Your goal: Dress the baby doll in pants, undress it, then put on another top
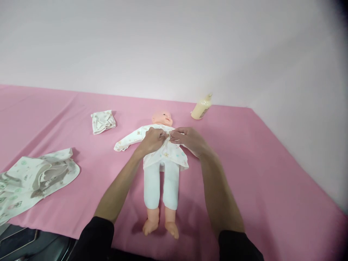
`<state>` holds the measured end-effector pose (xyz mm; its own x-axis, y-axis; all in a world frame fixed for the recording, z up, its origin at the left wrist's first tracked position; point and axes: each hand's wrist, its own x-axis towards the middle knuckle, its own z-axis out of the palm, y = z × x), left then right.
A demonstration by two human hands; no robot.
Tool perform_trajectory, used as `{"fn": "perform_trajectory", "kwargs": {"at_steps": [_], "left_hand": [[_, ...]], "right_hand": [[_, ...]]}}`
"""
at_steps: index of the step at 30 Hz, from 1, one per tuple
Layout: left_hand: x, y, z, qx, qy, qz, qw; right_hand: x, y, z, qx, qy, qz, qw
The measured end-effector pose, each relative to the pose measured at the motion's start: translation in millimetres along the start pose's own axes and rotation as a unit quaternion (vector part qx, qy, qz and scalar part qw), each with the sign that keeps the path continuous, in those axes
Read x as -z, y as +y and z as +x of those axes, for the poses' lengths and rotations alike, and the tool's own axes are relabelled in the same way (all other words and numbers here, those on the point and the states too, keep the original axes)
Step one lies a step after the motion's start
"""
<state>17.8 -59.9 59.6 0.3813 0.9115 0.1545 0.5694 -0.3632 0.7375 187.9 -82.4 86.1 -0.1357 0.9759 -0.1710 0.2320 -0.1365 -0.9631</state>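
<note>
A baby doll point(170, 188) lies on its back on the pink cloth, its head away from me and its bare feet towards me. It wears white trousers and a white patterned baby shirt point(174, 155). Over the chest, my left hand point(154, 140) is closed on the front of the shirt. Just to its right, my right hand point(190, 139) pinches the shirt's front edge with thumb and fingers. Whatever fastening lies between the fingertips is too small to make out. The sleeve on the left stretches outwards; my right hand and forearm partly cover the other sleeve.
A pump bottle point(200, 110) of pale yellow liquid stands near the wall. A folded patterned cloth point(103, 121) lies left of the doll. Nearer, a larger patterned cloth point(24, 181) spreads by the left edge. Below the pink tablecloth point(261, 181), a phone point(17, 241) rests on a dark surface.
</note>
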Motion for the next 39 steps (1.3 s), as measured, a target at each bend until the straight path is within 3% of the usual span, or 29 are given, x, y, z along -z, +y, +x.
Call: {"fn": "perform_trajectory", "kwargs": {"at_steps": [4, 10, 14, 19, 25, 39], "left_hand": [[2, -4, 0, -0.006, -0.008, -0.066, 0.998], [7, -10, -3, 0.041, -0.056, -0.173, 0.982], [7, -15, -2, 0.047, -0.052, -0.216, 0.974], [6, -19, 1, 0.043, -0.037, -0.254, 0.965], [8, -22, 1, 0.048, -0.05, -0.299, 0.952], [7, -26, 4, 0.057, -0.046, -0.351, 0.934]], "right_hand": [[4, 6, 4, 0.009, -0.017, 0.03, 0.999], [9, 10, 7, 0.017, -0.026, 0.019, 0.999], [5, 12, 11, 0.04, -0.014, 0.021, 0.999], [-2, 14, 16, 0.067, 0.03, 0.001, 0.997], [-3, 21, 21, 0.106, 0.026, -0.01, 0.994], [-7, 17, 18, 0.106, 0.061, -0.027, 0.992]]}}
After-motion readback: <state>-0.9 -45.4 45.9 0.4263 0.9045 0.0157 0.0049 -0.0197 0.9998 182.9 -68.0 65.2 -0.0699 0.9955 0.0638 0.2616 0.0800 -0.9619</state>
